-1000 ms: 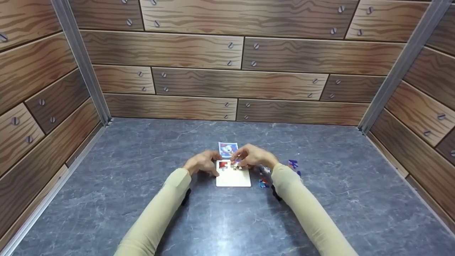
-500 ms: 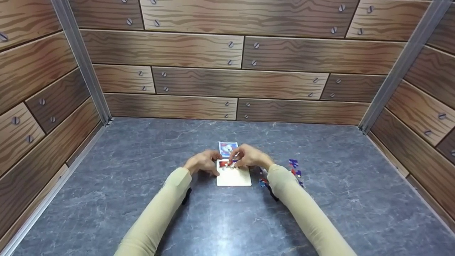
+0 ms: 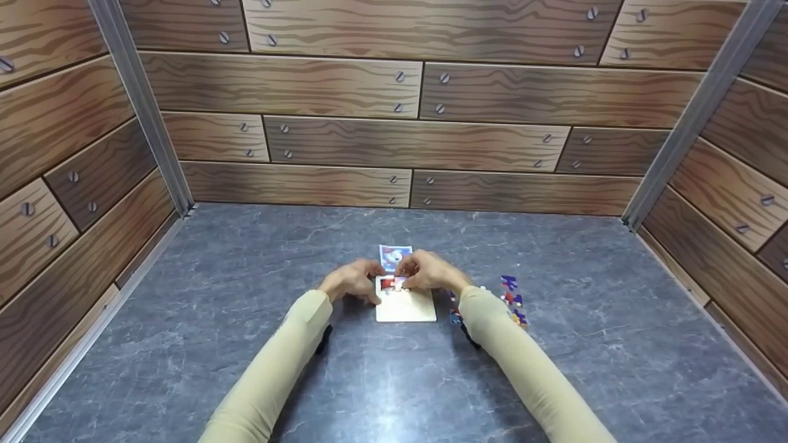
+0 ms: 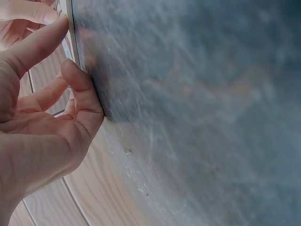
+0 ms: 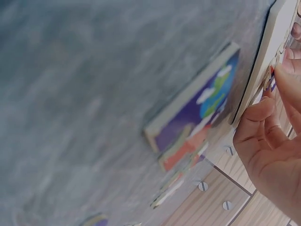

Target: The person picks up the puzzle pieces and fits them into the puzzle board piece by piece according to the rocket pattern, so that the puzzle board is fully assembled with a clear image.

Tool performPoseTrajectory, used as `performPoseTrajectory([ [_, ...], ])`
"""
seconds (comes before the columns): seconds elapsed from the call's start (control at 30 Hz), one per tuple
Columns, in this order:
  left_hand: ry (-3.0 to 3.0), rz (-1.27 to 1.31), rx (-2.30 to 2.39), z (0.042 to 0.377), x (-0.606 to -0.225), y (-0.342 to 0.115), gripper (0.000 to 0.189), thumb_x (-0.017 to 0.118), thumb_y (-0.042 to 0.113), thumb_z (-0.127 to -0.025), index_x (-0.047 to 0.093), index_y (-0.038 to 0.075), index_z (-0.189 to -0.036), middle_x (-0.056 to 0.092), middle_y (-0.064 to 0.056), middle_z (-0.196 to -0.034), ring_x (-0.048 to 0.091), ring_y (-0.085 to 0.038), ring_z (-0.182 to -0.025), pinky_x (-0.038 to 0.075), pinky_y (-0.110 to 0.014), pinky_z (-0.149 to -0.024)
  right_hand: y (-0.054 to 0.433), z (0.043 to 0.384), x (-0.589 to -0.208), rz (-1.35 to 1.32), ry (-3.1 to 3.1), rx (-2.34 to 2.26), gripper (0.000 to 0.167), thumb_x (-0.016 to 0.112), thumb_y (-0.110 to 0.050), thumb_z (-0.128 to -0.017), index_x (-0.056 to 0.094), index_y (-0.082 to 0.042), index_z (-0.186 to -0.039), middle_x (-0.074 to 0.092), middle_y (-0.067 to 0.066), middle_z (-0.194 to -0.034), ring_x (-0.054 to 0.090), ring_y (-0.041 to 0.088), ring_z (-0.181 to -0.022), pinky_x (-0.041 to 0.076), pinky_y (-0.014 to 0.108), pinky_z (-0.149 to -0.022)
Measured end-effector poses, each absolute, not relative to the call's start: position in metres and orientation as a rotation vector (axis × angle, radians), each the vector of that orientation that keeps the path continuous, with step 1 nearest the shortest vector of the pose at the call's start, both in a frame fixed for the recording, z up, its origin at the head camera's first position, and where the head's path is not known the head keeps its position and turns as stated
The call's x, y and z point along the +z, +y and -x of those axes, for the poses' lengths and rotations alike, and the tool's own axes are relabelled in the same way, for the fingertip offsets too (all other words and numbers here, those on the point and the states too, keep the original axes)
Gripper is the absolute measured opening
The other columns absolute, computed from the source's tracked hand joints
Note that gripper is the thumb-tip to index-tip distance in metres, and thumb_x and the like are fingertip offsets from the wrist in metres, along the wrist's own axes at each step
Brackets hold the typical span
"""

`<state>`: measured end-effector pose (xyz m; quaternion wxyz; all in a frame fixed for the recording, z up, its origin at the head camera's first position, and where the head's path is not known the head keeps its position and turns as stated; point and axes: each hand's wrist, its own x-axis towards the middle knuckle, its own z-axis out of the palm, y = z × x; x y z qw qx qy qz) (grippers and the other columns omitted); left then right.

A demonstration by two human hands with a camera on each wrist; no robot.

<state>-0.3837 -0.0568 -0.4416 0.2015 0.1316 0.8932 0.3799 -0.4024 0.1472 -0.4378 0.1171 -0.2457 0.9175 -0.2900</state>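
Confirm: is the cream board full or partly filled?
Partly filled: the cream board has coloured pieces at its far end, but its near part is bare. The right hand hides some.

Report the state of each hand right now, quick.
Left hand: open, touching the edge of the flat, square, cream-coloured puzzle board.
Right hand: closed, pinching a small, flat, red-and-purple jigsaw piece at the board.

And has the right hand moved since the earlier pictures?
Yes: in the head view, the right hand has moved slightly left against the picture card.
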Motion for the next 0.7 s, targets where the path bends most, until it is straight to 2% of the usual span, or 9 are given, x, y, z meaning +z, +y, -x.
performPoseTrajectory([
  [0.3, 2.502, -0.375, 1.045, 0.384, -0.4419, -0.0564, 0.057, 0.081, 0.001, -0.074, 0.058, 0.005, -0.126, 0.055, -0.015, -0.128, 0.058, -0.016, -0.079, 0.051, -0.023, -0.066, 0.1488, 0.403, -0.4374, 0.718, 2.688, -0.822, 0.021, 0.074, -0.006, -0.082, 0.074, -0.008, -0.103, 0.07, 0.005, -0.091, 0.058, 0.012, -0.082, 0.046, 0.025, -0.074],
  [0.4, 2.498, -0.382, 1.058, 0.384, -0.4423, -0.0562, 0.057, 0.081, 0.0, -0.073, 0.059, 0.004, -0.125, 0.056, -0.015, -0.129, 0.058, -0.016, -0.077, 0.051, -0.023, -0.065, 0.1507, 0.404, -0.4371, 0.753, 2.644, -0.841, 0.025, 0.074, -0.004, -0.081, 0.073, -0.006, -0.106, 0.07, 0.009, -0.095, 0.058, 0.014, -0.084, 0.046, 0.024, -0.075],
  [0.53, 2.495, -0.381, 1.073, 0.3839, -0.4426, -0.0568, 0.057, 0.081, -0.001, -0.072, 0.059, 0.005, -0.124, 0.055, -0.017, -0.133, 0.058, -0.019, -0.085, 0.052, -0.025, -0.068, 0.1532, 0.4056, -0.4375, 0.814, 2.576, -0.857, 0.03, 0.073, 0.002, -0.079, 0.072, -0.002, -0.108, 0.069, 0.014, -0.099, 0.057, 0.015, -0.085, 0.046, 0.024, -0.074],
  [0.7, 2.532, -0.407, 1.037, 0.3851, -0.4436, -0.0565, 0.055, 0.082, 0.002, -0.071, 0.06, 0.005, -0.121, 0.057, -0.016, -0.132, 0.055, -0.022, -0.102, 0.051, -0.028, -0.08, 0.1532, 0.4071, -0.4389, 0.839, 2.579, -0.823, 0.03, 0.071, 0.004, -0.078, 0.074, -0.004, -0.106, 0.069, 0.012, -0.098, 0.054, 0.013, -0.082, 0.044, 0.022, -0.07],
])
